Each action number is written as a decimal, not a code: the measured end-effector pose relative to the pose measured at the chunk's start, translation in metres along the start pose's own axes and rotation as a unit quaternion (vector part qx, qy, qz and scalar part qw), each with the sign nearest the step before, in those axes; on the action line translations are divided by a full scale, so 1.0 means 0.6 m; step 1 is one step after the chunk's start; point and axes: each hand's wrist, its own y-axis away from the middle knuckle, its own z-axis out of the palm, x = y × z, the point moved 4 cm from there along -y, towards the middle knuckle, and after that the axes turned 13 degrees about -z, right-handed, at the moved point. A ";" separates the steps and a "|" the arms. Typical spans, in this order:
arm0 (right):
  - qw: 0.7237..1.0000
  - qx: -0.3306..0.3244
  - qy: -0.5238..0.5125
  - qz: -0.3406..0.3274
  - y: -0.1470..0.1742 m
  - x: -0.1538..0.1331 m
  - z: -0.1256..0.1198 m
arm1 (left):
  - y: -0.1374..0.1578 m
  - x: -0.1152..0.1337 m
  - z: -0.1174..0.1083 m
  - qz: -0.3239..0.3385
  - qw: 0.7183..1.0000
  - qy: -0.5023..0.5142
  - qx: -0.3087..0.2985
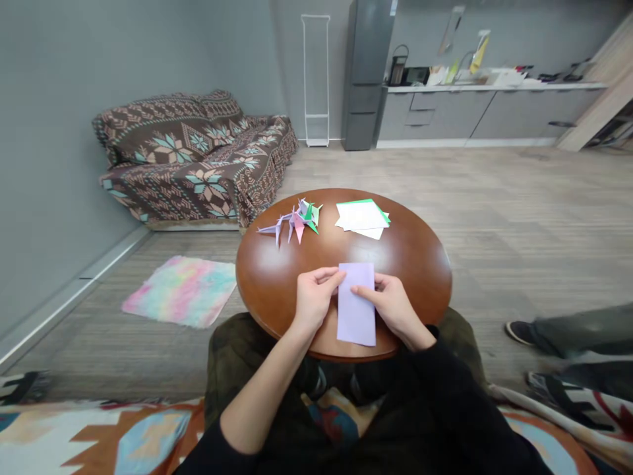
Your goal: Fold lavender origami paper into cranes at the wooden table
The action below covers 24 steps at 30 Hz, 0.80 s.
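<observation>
A lavender sheet of paper [356,313], a tall rectangle that looks folded in half, is held up over the near edge of the round table. My left hand [316,293] pinches its upper left edge, thumb in front and fingers behind. On the other side, my right hand [390,303] grips the right edge with the thumb lying across the paper's face. Several folded paper cranes [297,221] in purple, pink and green stand at the table's far left. A loose stack of white and green paper sheets [363,216] lies at the far right.
The brown wooden table [277,284] stands close before my knees. Beyond it are a patterned sofa [198,158], a grey fridge [368,72] and a kitchen counter [475,112]. A pastel rug [182,290] lies left; another person's leg [583,333] shows at right.
</observation>
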 end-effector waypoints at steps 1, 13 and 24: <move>1.000 0.000 0.001 0.002 0.000 -0.001 0.000 | 0.000 0.000 0.000 0.000 1.000 0.001 0.000; 1.000 -0.003 0.018 0.019 -0.006 -0.002 -0.003 | 0.002 0.001 0.002 -0.010 1.000 0.005 0.003; 1.000 -0.009 0.022 0.020 -0.006 -0.001 -0.004 | 0.002 0.000 -0.001 -0.011 1.000 0.002 0.007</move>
